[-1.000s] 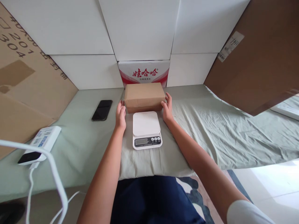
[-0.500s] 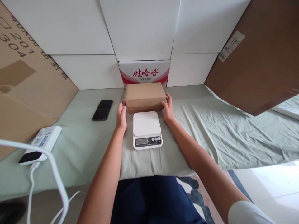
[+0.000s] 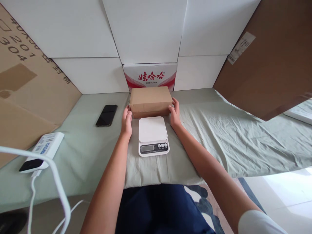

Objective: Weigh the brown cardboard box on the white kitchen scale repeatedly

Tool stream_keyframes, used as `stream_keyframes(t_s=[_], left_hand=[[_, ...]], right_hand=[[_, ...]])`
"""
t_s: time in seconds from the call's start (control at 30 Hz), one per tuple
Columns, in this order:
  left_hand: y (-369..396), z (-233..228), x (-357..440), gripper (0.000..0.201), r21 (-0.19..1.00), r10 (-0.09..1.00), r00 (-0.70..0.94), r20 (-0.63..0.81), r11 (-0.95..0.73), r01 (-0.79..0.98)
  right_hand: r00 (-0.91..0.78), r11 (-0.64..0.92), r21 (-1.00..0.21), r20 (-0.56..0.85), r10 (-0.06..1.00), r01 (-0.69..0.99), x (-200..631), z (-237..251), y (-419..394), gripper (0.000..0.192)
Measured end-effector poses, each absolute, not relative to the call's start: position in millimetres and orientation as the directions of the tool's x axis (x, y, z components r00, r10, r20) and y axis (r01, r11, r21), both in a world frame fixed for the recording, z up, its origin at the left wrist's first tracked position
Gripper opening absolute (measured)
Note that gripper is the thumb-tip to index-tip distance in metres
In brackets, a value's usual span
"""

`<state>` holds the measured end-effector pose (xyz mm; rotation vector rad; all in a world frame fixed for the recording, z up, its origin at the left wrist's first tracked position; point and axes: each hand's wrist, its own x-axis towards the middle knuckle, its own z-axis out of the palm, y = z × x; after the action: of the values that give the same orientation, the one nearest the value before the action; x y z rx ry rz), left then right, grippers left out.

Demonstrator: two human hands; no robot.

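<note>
A closed brown cardboard box (image 3: pixel 151 100) rests on the green cloth, just behind a white digital kitchen scale (image 3: pixel 153 136). My left hand (image 3: pixel 126 122) is pressed to the box's left end, and my right hand (image 3: pixel 175 113) grips its right end with the thumb on the front corner. Between my forearms lies the scale, its bare white plate toward the box and its display and buttons facing me. The display shows no readable digits. The far fingers of both hands are partly hidden by the box.
A black phone (image 3: pixel 106 115) lies left of my left hand. Farther left are a white power bank (image 3: pixel 42 151) and its white cable (image 3: pixel 57 177). Large cartons stand at left (image 3: pixel 31 84) and right (image 3: pixel 265 61). A printed red-and-white carton (image 3: pixel 151 76) backs the box.
</note>
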<state>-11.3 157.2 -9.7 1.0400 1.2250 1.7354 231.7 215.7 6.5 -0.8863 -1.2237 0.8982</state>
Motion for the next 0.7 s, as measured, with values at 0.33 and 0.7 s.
stream_keyframes(t_s=[0.33, 0.7], left_hand=[[154.1, -3.9, -8.2, 0.069, 0.958, 0.906, -0.371, 0.203, -0.262, -0.115], [153.8, -4.2, -7.5, 0.063, 0.949, 0.903, -0.351, 0.248, -0.299, -0.099]], right_hand=[[0.103, 0.396, -0.915, 0.388, 0.916, -0.077, 231.9, 8.0, 214.3, 0.055], [0.112, 0.382, -0.920, 0.371, 0.922, -0.092, 230.2, 13.8, 211.0, 0.056]])
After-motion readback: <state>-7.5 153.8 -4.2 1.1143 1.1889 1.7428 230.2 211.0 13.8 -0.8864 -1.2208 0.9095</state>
